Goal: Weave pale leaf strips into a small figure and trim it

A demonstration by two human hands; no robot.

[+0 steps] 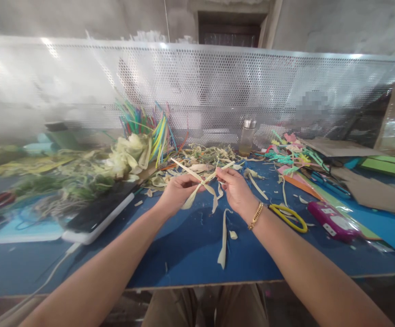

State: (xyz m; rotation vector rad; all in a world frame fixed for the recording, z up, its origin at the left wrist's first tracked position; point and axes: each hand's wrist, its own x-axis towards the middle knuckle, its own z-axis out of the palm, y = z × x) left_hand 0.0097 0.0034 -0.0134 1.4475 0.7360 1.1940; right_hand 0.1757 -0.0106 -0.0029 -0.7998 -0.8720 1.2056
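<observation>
Two pale strips of husk cross in a narrow X between the hands, just above the near-middle of the blue table (184, 254). The left hand (177, 193) lies at the left of the crossing, thumb and fingers closed on the strips about where they meet; the right hand (235, 188) is at the right, its thumb and fingertips pinched together on the upper right arm of the X. Both forearms reach in from the near edge and converge, the right wrist wearing a gold bracelet (255, 215). The first strip (185, 168) has its long axis running from far left to near right, its stiff narrow end pointing far left and its loose tail hanging near right. The second strip (190, 199) slants the other way, its thin end pointing far right past the right fingertips and its broad, leafy end toward the near left. A loose husk piece (224, 240) lies on the table nearer than the hands, its length running near to far, and a yellow ring (288, 218) rests right of the bracelet.
</observation>
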